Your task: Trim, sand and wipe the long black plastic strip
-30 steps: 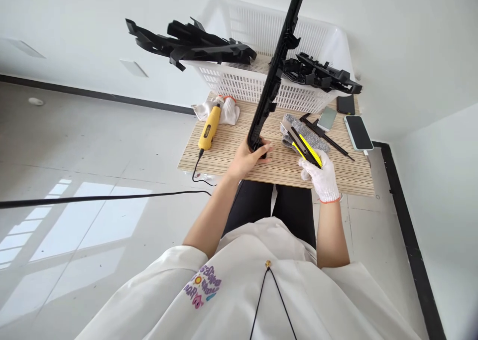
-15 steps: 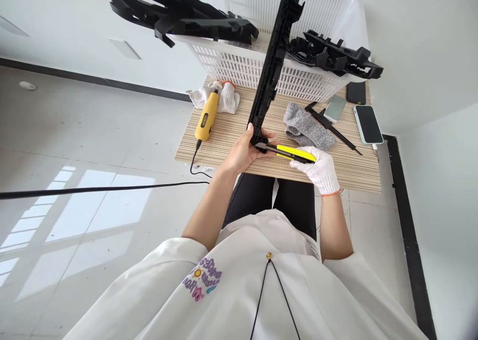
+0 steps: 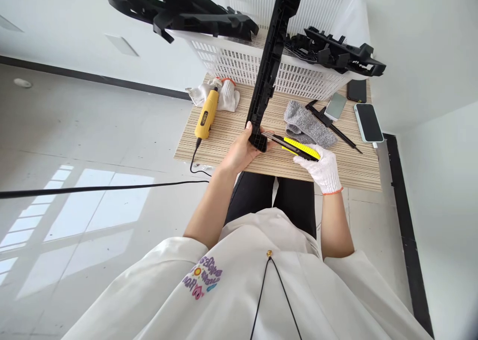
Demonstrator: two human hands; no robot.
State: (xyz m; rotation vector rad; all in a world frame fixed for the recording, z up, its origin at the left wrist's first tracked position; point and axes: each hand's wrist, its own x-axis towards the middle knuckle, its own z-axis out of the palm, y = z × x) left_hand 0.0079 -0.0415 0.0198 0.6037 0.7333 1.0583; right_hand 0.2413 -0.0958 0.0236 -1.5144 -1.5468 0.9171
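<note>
My bare left hand (image 3: 241,151) grips the near end of a long black plastic part (image 3: 271,63), which stands tilted up from the wooden table (image 3: 231,131) toward the basket. My right hand (image 3: 323,168), in a white knit glove, holds a yellow and black utility knife (image 3: 298,148). The knife's blade tip touches the black part's lower end, right beside my left thumb.
A white slatted basket (image 3: 298,81) at the back carries more black plastic parts (image 3: 190,16) across its rim. On the table lie a yellow corded rotary tool (image 3: 207,113), white gloves (image 3: 227,96), a grey cloth (image 3: 306,123), a black caliper (image 3: 328,126) and three phones (image 3: 368,123).
My right hand swung the knife from pointing away over the grey cloth to pointing left, and its blade now meets the part's lower end. The view shifted slightly downward.
</note>
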